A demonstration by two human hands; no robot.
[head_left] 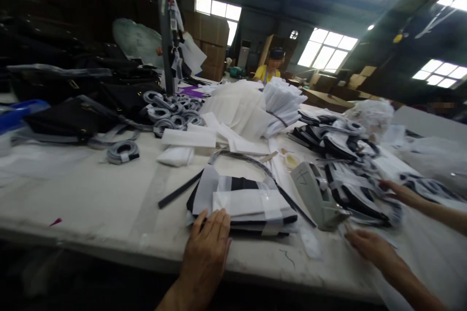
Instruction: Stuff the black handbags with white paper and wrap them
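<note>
A flat black bag, partly wrapped in white foam sheet with clear tape across it, lies before me near the table's front edge. Its grey-wrapped strap arches behind it. My left hand rests on the bundle's front left corner, fingers stretched out and holding nothing. To the right of the bag stands a grey tape dispenser. At its front end my right hand has its fingers pinched on what looks like the end of clear tape, slightly blurred.
Another person's hand reaches in from the right over wrapped black pieces. Coiled grey straps and black bags lie at left. Stacked white foam sheets fill the middle back, and a post rises behind. A person is farther back.
</note>
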